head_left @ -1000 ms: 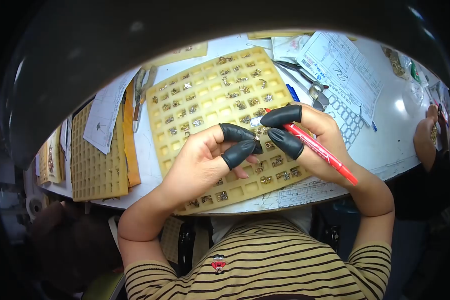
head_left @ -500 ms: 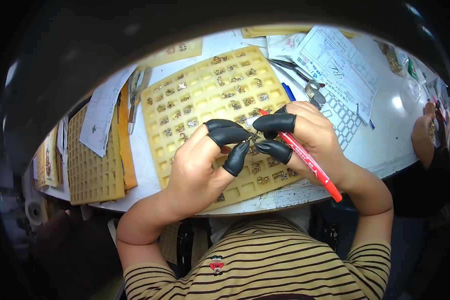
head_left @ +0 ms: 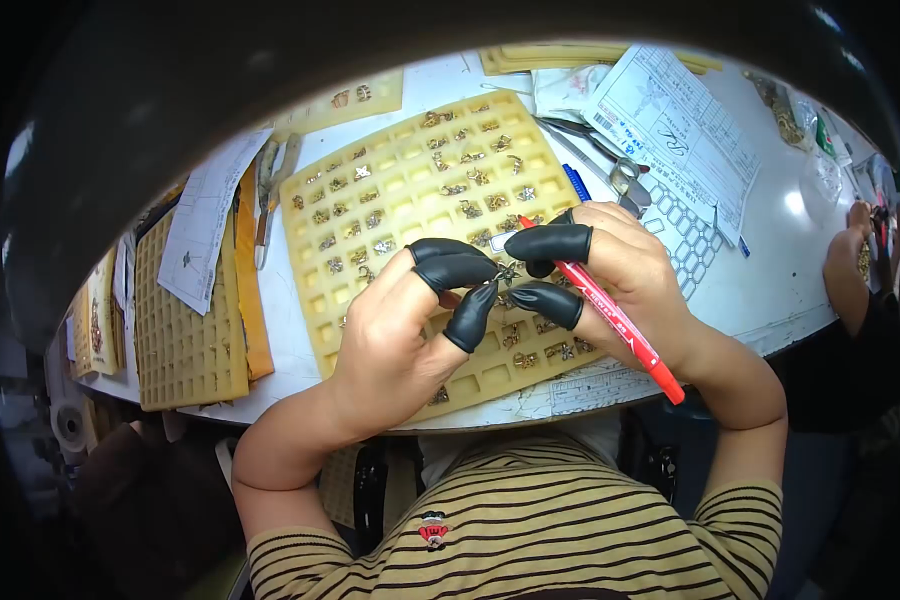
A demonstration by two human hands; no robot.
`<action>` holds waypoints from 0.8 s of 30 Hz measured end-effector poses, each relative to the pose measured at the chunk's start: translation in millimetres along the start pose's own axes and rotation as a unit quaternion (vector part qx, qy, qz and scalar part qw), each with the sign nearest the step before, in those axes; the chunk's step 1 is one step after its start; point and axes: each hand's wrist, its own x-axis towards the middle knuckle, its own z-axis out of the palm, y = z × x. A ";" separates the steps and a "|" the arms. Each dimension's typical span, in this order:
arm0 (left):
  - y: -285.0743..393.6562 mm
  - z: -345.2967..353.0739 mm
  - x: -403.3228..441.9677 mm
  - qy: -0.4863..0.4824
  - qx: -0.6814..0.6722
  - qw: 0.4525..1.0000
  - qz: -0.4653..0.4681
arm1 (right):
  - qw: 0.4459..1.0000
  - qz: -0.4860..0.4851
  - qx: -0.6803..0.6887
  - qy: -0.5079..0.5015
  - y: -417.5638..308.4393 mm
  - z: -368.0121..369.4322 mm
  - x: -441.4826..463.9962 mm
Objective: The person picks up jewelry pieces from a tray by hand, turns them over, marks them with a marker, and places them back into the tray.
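Observation:
My left hand (head_left: 390, 320), with black finger cots on its fingertips, pinches a small star- or flower-shaped metal jewelry piece (head_left: 507, 272). Opposite it, my right hand (head_left: 620, 275), also in black cots, keeps a red marker pen (head_left: 615, 320) tucked against the palm. Its thumb and index tips stand slightly apart around the jewelry piece; whether they touch it I cannot tell. Both hands are above a yellow compartment tray (head_left: 315, 290), where several small gold and silver pieces sit in the pockets. My hands hide part of the tray's middle.
At the left lie another yellow tray (head_left: 185, 330), printed papers (head_left: 210, 220) and tweezers (head_left: 266, 225). Toward the right are a blue pen (head_left: 576, 183), a metal tool (head_left: 625, 178), a printed sheet (head_left: 670, 120) and a plastic bag (head_left: 820, 180). Another person's hand (head_left: 850, 250) is at the far right.
The jewelry piece between my fingertips now shows more fully, its petals visible. My right fingertips have parted slightly around it; both hands otherwise stay in place.

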 end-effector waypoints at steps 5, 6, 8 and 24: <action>0.2 -0.2 0.1 -0.002 0.008 1.000 0.007 | 1.000 0.017 0.004 -0.016 -0.9 -1.5 -0.8; 0.5 0.0 0.0 -0.002 0.005 1.000 0.004 | 1.000 0.017 0.004 -0.016 -0.8 -1.4 -1.0; 0.4 0.0 -0.1 -0.003 0.003 1.000 0.001 | 1.000 0.018 0.005 -0.013 -0.6 -0.7 -1.3; -4.3 -1.8 -1.7 -0.058 -0.408 0.863 -0.290 | 1.000 0.004 -0.002 -0.016 -0.3 -0.4 -0.5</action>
